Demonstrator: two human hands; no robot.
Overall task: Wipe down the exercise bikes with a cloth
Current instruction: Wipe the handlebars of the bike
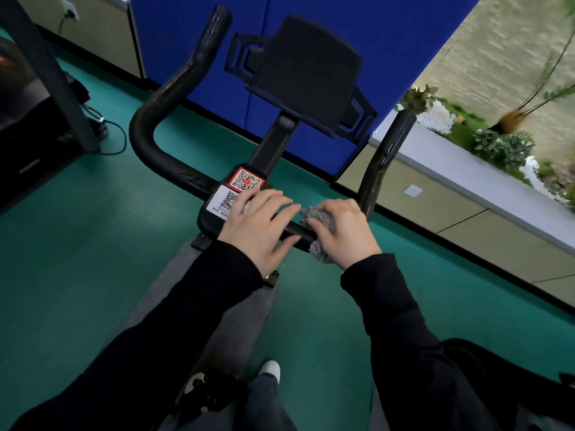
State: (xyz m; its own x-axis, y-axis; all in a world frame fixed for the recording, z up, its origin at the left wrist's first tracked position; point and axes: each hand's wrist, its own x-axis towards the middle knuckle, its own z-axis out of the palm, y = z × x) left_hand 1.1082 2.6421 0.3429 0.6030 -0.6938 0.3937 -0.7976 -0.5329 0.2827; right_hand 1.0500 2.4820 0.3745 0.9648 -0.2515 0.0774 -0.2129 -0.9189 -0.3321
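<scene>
Our right hand (342, 231) grips the grey cloth (320, 220) around the handlebar (174, 169). Our left hand (258, 225) rests beside it, fingers straight.

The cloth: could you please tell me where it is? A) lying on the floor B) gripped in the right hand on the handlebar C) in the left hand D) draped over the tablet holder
B: the right hand grips the grey cloth against the handlebar; the left hand holds nothing.
</scene>
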